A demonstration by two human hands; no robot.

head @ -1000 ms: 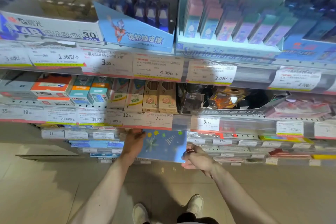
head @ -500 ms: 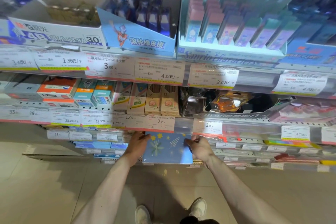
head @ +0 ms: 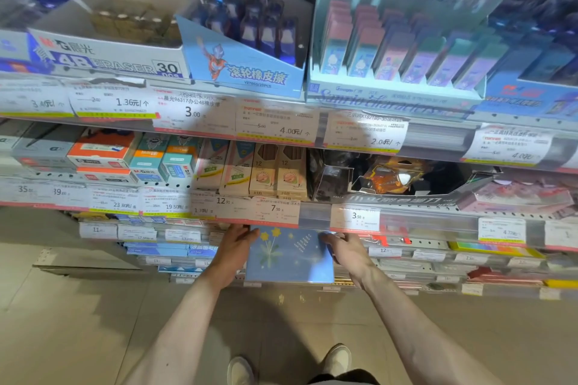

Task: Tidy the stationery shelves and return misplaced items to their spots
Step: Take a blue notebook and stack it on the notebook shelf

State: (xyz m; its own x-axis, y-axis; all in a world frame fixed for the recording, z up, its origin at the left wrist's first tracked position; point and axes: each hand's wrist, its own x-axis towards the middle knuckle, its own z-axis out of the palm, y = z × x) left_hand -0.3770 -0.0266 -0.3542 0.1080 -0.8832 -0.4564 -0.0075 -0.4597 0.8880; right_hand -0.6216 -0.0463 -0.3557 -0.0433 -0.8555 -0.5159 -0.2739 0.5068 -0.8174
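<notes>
A blue notebook (head: 289, 259) with yellow flowers on its cover lies flat between my two hands, just below the price-tag rail (head: 275, 212) of the middle shelf. Its far edge reaches under that rail into the lower shelf. My left hand (head: 233, 251) holds the notebook's left edge, fingers running toward the far corner. My right hand (head: 344, 248) holds the right edge near the far corner. The fingertips of both hands are partly hidden by the rail and the cover.
Above the rail stand pencil boxes (head: 276, 170) and boxed sets (head: 103, 153). The top shelf carries an eraser carton (head: 106, 56), a blue roller-eraser display (head: 244, 69) and a Sanrio display (head: 397, 40). Lower shelves hold stacked notebooks (head: 169, 250). My shoes (head: 339, 358) stand on tiled floor.
The notebook has moved forward and in under the middle shelf's rail. My right hand slid from its near right corner up to the far right edge. The view came closer to the shelves.
</notes>
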